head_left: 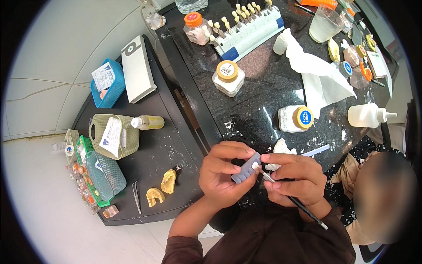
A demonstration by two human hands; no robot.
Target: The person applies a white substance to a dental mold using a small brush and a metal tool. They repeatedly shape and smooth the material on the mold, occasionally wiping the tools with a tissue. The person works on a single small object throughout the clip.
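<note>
My left hand (222, 174) pinches a grey-blue dental model (241, 175) between thumb and fingers near the counter's front edge. A small white tooth-shaped piece (255, 165) sits on it. In my right hand (300, 175) is a slim brush (306, 210) with a black handle, gripped like a pen. Its tip meets the white piece or lies right against it; the fingers partly hide the contact. Just beyond my right fingers is a crumpled white tissue (285, 147). A gold-lidded jar of white powder (288, 119) stands farther back.
A tooth shade guide (250, 35), another powder jar (228, 81), a paper towel (323, 83) and a squeeze bottle (364, 115) occupy the dark counter. Yellow dental casts (168, 181), tweezers (136, 198) and baskets (132, 145) lie left. A person (351, 174) sits close at right.
</note>
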